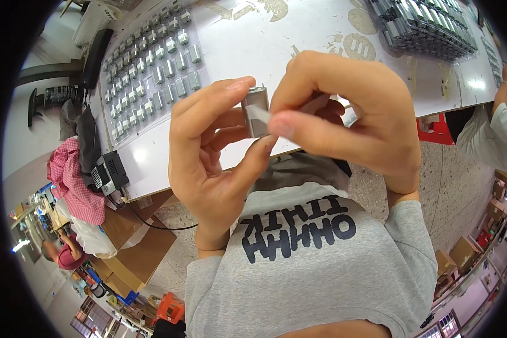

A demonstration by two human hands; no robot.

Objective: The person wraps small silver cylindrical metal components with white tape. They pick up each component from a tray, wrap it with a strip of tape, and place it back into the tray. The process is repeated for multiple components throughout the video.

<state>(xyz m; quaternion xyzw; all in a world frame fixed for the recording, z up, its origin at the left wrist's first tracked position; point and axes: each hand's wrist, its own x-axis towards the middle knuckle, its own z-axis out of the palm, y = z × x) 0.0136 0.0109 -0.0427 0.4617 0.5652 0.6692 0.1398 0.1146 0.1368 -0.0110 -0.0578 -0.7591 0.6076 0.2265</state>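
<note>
Left hand [208, 163] and right hand [343, 112] fingers pinch a small metal motor [255, 112] together; grey motor rows [152, 73] fill the table's [298, 34] left edge

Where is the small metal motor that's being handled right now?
In the head view the small metal motor sits mid-frame, pinched between the left hand and the right hand, above the near edge of the white table.

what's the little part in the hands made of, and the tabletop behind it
The small part looks like bare metal: grey, smooth, with a dull shine. The strip on it seems to be pale paper or tape. The tabletop looks like white laminate, scuffed and stained.
</note>
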